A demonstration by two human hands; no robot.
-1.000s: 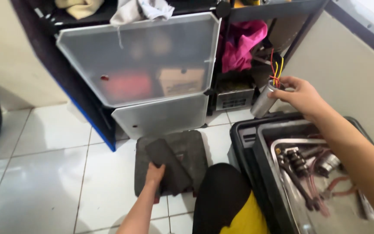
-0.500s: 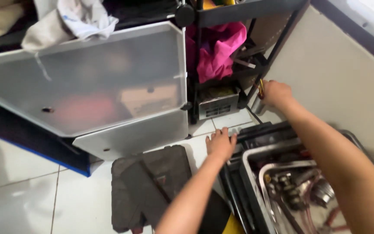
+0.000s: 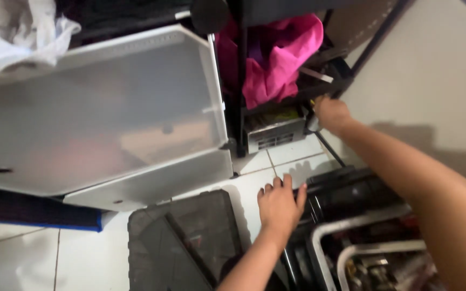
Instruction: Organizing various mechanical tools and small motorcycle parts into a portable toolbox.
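Note:
My right hand [image 3: 331, 114] reaches into the bottom of a black shelf rack, closed around a silver cylinder [image 3: 313, 125]. Only a sliver of the cylinder shows under the fingers. A small grey box [image 3: 275, 132] stands on the low shelf just left of that hand. With its fingers spread, my left hand [image 3: 281, 203] lies flat on the white floor tile, touching the left edge of a black toolbox [image 3: 351, 191]. It holds nothing. A dark grey mat [image 3: 184, 242] lies just left of it.
A frosted plastic cabinet door [image 3: 109, 108] hangs open at the left. Pink cloth [image 3: 276, 54] fills the rack above the grey box. A white cloth [image 3: 17, 32] lies on the cabinet top. A metal tray [image 3: 362, 253] of tools sits in the toolbox. A beige wall [image 3: 432, 81] closes the right side.
My right hand has carried the silver cylinder down and forward into the rack's bottom shelf. My left hand let go of the mat and now rests flat beside the toolbox. The view moved closer.

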